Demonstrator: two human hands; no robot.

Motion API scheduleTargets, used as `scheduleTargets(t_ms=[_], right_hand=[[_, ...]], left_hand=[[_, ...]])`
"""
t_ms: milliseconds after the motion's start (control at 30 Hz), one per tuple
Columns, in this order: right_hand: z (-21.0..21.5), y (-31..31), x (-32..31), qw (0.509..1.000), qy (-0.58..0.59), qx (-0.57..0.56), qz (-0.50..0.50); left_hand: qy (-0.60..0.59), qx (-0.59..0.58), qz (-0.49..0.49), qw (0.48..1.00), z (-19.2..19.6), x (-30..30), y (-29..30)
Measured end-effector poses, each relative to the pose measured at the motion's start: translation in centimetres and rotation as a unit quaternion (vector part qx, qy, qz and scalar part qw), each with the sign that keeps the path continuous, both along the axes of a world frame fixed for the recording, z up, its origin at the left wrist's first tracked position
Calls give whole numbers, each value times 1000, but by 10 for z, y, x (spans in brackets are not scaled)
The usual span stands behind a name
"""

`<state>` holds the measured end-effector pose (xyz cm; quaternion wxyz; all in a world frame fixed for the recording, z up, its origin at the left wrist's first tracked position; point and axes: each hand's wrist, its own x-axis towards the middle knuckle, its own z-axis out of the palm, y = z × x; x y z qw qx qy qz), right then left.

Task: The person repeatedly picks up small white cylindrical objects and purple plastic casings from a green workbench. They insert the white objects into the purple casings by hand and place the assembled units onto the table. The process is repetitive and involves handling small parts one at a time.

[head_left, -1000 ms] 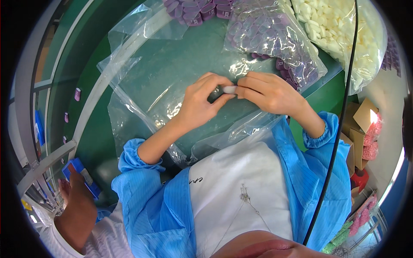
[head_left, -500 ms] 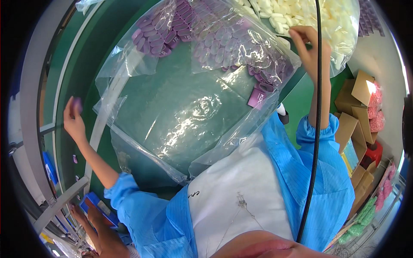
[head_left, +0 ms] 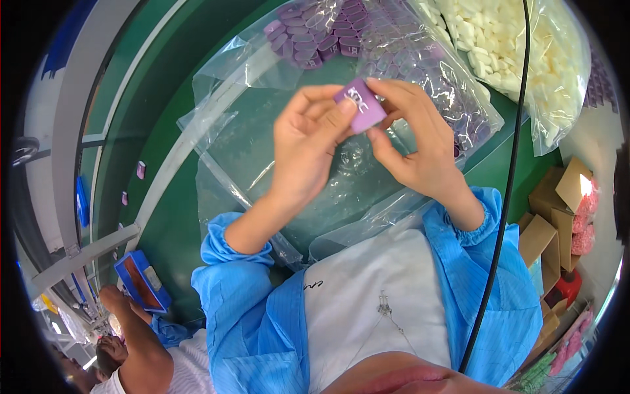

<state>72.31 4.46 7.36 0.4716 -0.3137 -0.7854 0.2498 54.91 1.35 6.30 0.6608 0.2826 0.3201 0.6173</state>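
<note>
A small purple block-shaped piece (head_left: 361,106) with a white mark on its top is held up between both hands above the green table (head_left: 164,217). My left hand (head_left: 303,144) pinches its left side with thumb and fingers. My right hand (head_left: 417,141) grips its right side and underside. Below the hands lies an empty clear plastic bag (head_left: 262,151). Behind them is a clear bag of several purple pieces (head_left: 315,36), and another one (head_left: 426,72) to its right.
A large clear bag of white pieces (head_left: 518,59) lies at the far right. A black cable (head_left: 508,184) hangs down the right side. Cardboard boxes (head_left: 554,217) stand at right. A blue tray (head_left: 141,282) and another person's arm (head_left: 138,341) are at lower left.
Half a second ago my arms were spread wide, left hand at the table's left, right hand at the far bags. Both hands have come together at the centre, holding one purple piece.
</note>
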Motion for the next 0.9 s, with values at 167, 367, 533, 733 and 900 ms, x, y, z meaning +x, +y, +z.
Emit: scheduleTargets(t_ms=[167, 367, 533, 733, 900], right_hand=[[-26, -25, -1, 988, 112, 91, -51], [-27, -48, 2, 964, 241, -105, 32], [-38, -64, 1, 847, 431, -273, 146], [-23, -65, 0, 709, 528, -413, 221], [-23, -64, -2, 669, 535, -462, 229]], left_hand=[[17, 107, 67, 992, 7, 10, -9], [232, 281, 113, 924, 0, 20, -27], [391, 433, 164, 796, 2, 17, -26], [410, 452, 170, 774, 5, 17, -25], [395, 440, 199, 781, -6, 25, -23]])
